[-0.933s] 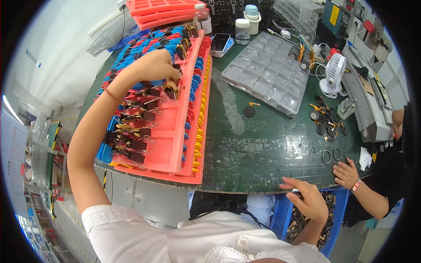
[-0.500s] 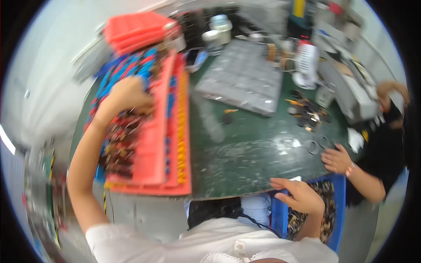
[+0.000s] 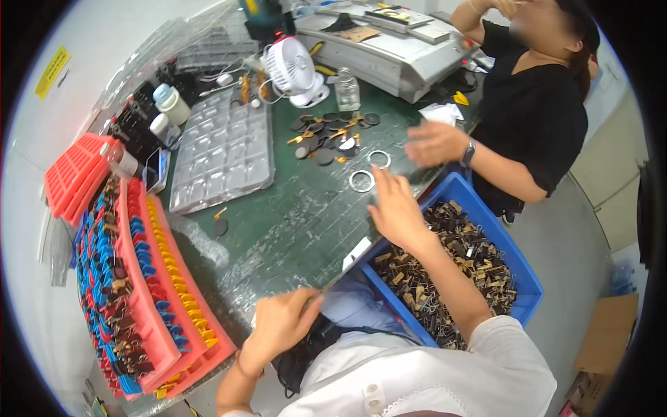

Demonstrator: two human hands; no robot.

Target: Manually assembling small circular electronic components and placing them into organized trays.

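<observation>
My right hand (image 3: 399, 212) reaches over the table's front edge with fingers stretched out and apart. Its fingertips are beside two metal rings (image 3: 362, 181) lying flat; I cannot tell whether they touch. Near my body, my left hand (image 3: 278, 325) hovers at the table edge, thumb and forefinger a little apart, nothing visible between them. Below my right forearm is a blue bin (image 3: 531, 288) of black and tan binder-clip-like pieces (image 3: 445, 271). Beyond the rings lies a pile of black round discs (image 3: 325, 156), several with orange tabs.
Pink trays (image 3: 149, 333) with rows of blue, red and yellow clips line the left. A grey compartment tray (image 3: 226, 149), white fan (image 3: 292, 69) and clear jar (image 3: 347, 90) stand farther back. At right, a co-worker's hand (image 3: 438, 144) is close to my right hand.
My view has swung to the right. My left hand has left the clips in the pink trays and come back toward my body. My right hand has reached forward to the rings.
</observation>
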